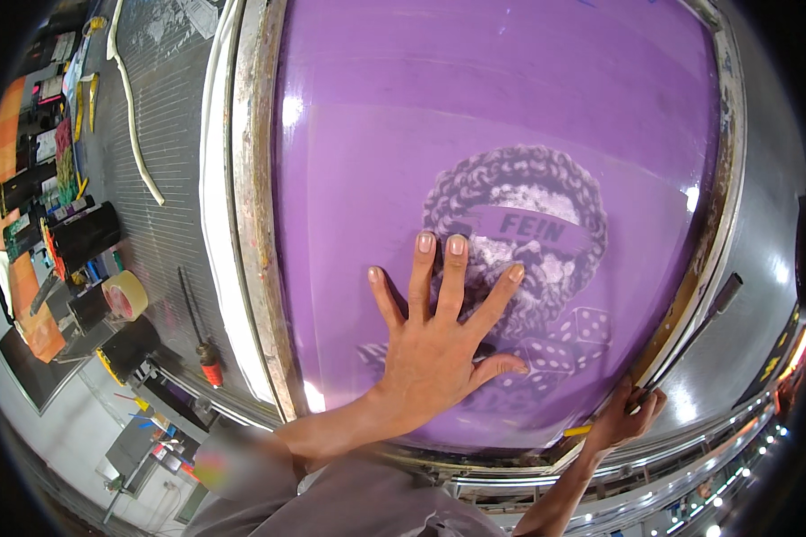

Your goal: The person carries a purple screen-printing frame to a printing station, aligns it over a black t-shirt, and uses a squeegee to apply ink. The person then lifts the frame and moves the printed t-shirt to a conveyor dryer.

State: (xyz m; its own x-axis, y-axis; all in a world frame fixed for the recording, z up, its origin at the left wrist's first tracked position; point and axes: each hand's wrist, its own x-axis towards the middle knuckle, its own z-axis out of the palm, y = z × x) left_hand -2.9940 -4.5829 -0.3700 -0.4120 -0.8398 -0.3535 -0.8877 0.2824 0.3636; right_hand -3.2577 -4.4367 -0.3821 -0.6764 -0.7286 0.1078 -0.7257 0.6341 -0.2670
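Left hand [439, 345] flat on purple screen [510, 98], right hand [625, 416] gripping its corner

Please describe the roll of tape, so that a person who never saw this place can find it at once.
Start from the big purple printing screen and go left across the grey metal table. Near that table's left edge, beside black containers, lies the roll of tape. It is the only pale beige ring there, with a pinkish inside.

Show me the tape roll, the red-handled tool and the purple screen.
tape roll [125, 294], head view, on its outer band.
red-handled tool [210, 369], head view, on the red handle.
purple screen [475, 107], head view, on bare purple mesh above the design.
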